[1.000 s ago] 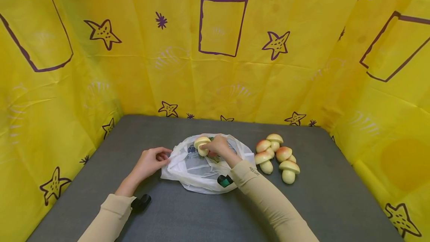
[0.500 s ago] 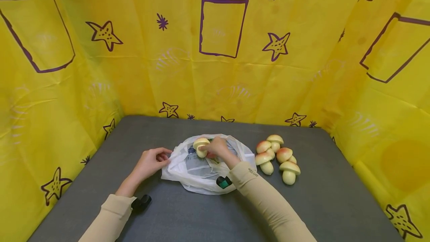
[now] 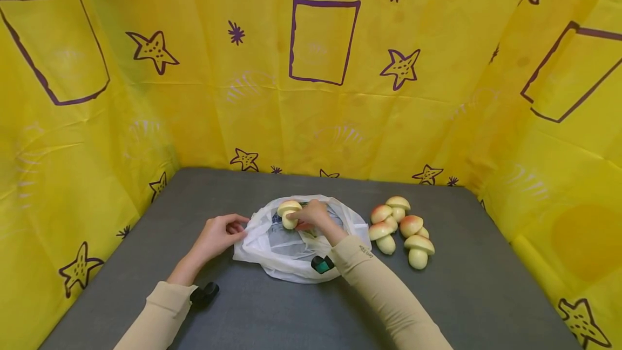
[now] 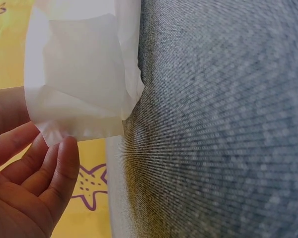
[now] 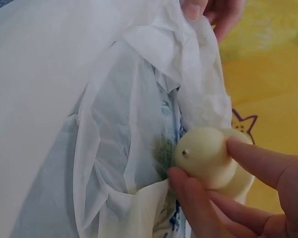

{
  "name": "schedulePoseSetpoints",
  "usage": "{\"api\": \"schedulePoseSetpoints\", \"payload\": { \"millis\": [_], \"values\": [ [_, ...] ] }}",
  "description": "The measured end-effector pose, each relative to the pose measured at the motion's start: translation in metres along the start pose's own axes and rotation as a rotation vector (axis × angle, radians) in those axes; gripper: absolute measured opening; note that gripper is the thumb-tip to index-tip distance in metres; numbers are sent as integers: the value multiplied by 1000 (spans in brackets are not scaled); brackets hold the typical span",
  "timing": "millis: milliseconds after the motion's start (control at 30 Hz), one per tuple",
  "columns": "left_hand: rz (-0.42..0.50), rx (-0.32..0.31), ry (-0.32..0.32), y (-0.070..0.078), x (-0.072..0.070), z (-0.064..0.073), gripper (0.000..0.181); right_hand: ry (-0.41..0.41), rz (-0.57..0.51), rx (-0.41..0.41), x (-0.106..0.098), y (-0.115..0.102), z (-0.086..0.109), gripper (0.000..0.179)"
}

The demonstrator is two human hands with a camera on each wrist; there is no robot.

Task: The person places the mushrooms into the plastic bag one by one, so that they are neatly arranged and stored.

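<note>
In the head view, a white plastic bag (image 3: 277, 261) lies with its mouth spread wide. My left hand (image 3: 220, 236) holds the bag's left rim; in the left wrist view its fingers (image 4: 64, 166) meet the edge of the white plastic. My right hand (image 3: 317, 215) reaches over the bag's opening and pinches a mushroom (image 3: 290, 214) with a cream stem and pale yellow cap. The right wrist view shows thumb and fingers on either side of the mushroom's round stem (image 5: 206, 153), above the bag's mouth. Most of the bag's contents are hidden by the hand and plastic.
Right of the bag sits a group of several similar mushrooms (image 3: 419, 250), some with reddish caps. The dark grey table (image 3: 272, 317) extends around everything. A yellow cloth (image 3: 340, 139) with drawn stars hangs behind and at both sides.
My right hand has shifted slightly left with the mushroom over the bag's mouth. The left hand keeps its place at the rim. The mushroom group has not moved.
</note>
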State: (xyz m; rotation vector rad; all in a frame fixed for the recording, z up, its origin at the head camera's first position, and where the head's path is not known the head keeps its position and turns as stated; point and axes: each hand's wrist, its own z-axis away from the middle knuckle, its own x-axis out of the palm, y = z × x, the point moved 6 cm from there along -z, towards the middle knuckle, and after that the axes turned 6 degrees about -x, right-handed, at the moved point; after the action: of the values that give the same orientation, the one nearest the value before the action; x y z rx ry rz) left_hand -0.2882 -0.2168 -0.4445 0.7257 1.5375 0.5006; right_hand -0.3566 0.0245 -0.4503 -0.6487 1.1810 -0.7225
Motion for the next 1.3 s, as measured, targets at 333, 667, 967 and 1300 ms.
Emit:
{"api": "schedulePoseSetpoints", "payload": {
  "millis": [333, 667, 967, 1300],
  "values": [
    [-2, 4, 6, 1, 0, 0, 23, -12, -22, 20, 3, 4, -1, 48],
    [-1, 3, 4, 3, 0, 1, 23, -69, -130, 9, 9, 3, 4, 31],
    [-6, 1, 10, 1, -1, 0, 23, -131, -206, -29, 13, 3, 9, 25],
    [0, 4, 8, 0, -1, 1, 24, -140, -163, -57, 6, 4, 10, 28]
  ]
}}
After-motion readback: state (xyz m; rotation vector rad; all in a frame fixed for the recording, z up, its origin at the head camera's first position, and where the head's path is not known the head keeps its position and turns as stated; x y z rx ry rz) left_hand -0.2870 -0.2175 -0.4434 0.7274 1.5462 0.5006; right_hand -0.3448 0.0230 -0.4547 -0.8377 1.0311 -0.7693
